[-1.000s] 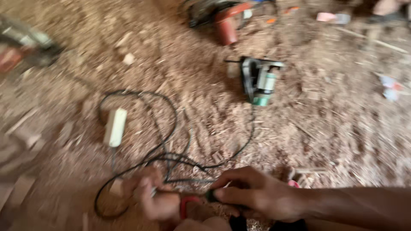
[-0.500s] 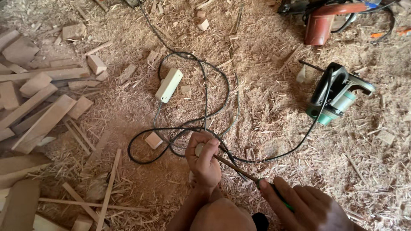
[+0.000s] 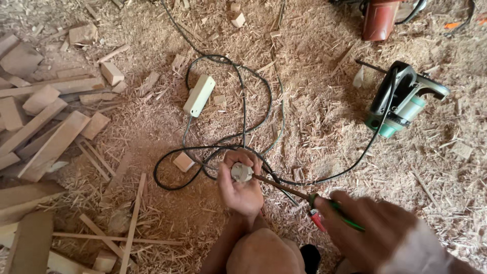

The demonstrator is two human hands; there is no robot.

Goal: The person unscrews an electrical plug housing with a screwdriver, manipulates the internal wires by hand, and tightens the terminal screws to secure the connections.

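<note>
While the left hand [image 3: 242, 189] cups a round pale electrical plug [image 3: 241, 172] face-up over the sawdust floor [image 3: 324, 127], the right hand [image 3: 373, 231] grips a green-and-red-handled screwdriver [image 3: 304, 195], tip steadied against it.

two power tools [image 3: 401, 99] — one screwdriver [image 3: 304, 195], one plug [image 3: 241, 172]

Screwdriver [image 3: 299, 194] tip now at plug [image 3: 242, 172].

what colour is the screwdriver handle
Green with a red end, on the screwdriver in the right hand; head view.
</note>
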